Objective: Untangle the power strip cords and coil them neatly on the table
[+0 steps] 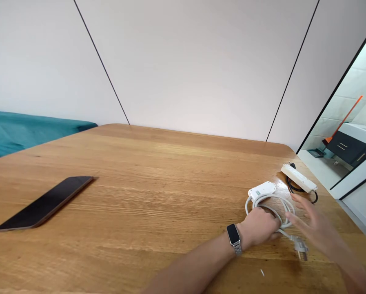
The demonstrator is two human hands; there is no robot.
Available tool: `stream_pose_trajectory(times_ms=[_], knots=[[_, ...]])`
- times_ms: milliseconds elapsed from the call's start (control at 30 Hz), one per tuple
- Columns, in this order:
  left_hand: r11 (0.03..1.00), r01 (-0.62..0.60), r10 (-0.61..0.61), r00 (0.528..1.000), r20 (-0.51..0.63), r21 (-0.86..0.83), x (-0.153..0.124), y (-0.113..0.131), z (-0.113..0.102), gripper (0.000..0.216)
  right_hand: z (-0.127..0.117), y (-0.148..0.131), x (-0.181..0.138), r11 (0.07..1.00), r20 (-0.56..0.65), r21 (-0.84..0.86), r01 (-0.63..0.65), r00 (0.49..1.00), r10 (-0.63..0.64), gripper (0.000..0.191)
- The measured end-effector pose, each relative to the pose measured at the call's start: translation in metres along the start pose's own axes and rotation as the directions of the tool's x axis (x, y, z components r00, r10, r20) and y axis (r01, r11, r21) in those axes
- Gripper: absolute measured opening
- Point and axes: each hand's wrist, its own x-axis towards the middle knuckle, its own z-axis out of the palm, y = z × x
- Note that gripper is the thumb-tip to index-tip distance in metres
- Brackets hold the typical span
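A white power strip (262, 190) lies at the right of the wooden table, its white cord (273, 196) looped into a coil in front of it. My left hand (258, 226), with a watch (233, 239) on the wrist, is closed around the near side of the coil; its fingertips are partly hidden. Below the coil hangs the cord's plug (300, 246), prongs toward me. My right hand (319, 230) is at the coil's right side, slightly blurred, with thumb and fingers apart. Whether its thumb touches the cord I cannot tell.
Near the table's (158, 228) right edge rests a second white power strip (299, 178) with a black cord (294, 188). A dark flat tablet (46, 202) lies at the left. A white scrap (262, 272) sits near the front. Behind the table stands a pale wall (195, 69).
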Motion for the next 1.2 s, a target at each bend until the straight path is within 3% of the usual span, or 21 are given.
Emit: stream_pose_trajectory(times_ms=[100,233,333,467,567,700,833,1000,1100,1200], knots=[[0.998,-0.019,0.024,0.996,-0.087,0.055,0.001,-0.011,0.011,0.028,0.029,0.011,-0.002,0.994,0.043,-0.101,0.050,0.998,-0.046,0.082],[0.996,-0.043,0.058,0.980,-0.193,0.080,-0.004,-0.031,0.009,0.047,0.057,0.024,-0.004,0.975,0.126,-0.197,0.104,0.989,-0.080,0.097],[0.998,-0.062,0.062,0.967,-0.246,0.006,-0.012,-0.051,0.003,0.068,0.060,0.032,0.001,0.949,0.157,-0.283,0.138,0.983,-0.096,0.099],[0.985,0.116,-0.135,0.979,-0.152,-0.127,-0.022,-0.075,0.005,0.103,0.046,0.048,0.027,0.891,0.184,-0.375,0.257,0.962,-0.200,0.085],[0.972,0.175,-0.191,0.977,-0.091,-0.159,-0.022,-0.080,0.015,0.091,0.037,0.057,0.045,0.852,0.104,-0.472,0.226,0.974,-0.201,0.076],[0.962,0.251,-0.265,0.951,-0.159,-0.104,-0.007,-0.074,0.024,0.081,0.047,0.051,0.042,0.811,-0.088,-0.565,0.154,0.966,-0.244,0.057],[0.938,0.337,-0.346,0.921,-0.177,-0.080,0.024,-0.069,0.024,0.078,0.068,0.031,0.031,0.822,-0.165,-0.525,0.220,0.922,-0.351,0.051],[0.889,0.442,-0.458,0.871,-0.180,-0.122,0.070,-0.065,0.024,0.080,0.076,0.018,0.037,0.868,-0.198,-0.444,0.220,0.922,-0.334,0.035],[0.899,0.403,-0.426,0.895,-0.133,-0.168,0.082,-0.066,0.023,0.083,0.073,0.025,0.043,0.901,-0.185,-0.387,0.196,0.941,-0.284,0.029],[0.912,0.325,-0.362,0.925,-0.120,-0.250,0.071,-0.072,0.019,0.085,0.071,0.038,0.049,0.908,-0.205,-0.377,0.181,0.940,-0.272,0.032]])
